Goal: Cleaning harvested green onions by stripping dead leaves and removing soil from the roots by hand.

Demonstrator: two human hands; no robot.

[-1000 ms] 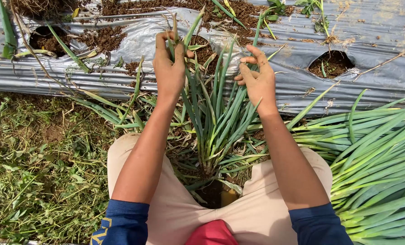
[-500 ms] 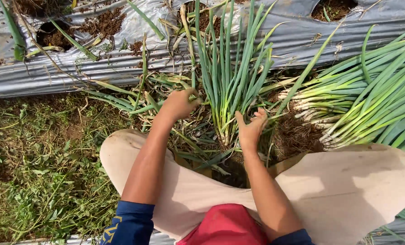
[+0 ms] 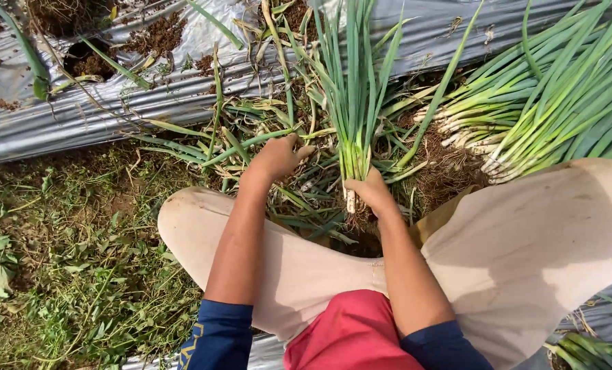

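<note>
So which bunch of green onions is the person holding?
Start at the silver plastic sheet over the soil bed. In front of it, between the knees, the right hand grips the green onion bunch. It stands upright, while the piled green onions beside it lie flat.

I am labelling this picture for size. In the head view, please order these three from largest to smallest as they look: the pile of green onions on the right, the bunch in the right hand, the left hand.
1. Pile of green onions
2. Bunch in the right hand
3. Left hand
</note>
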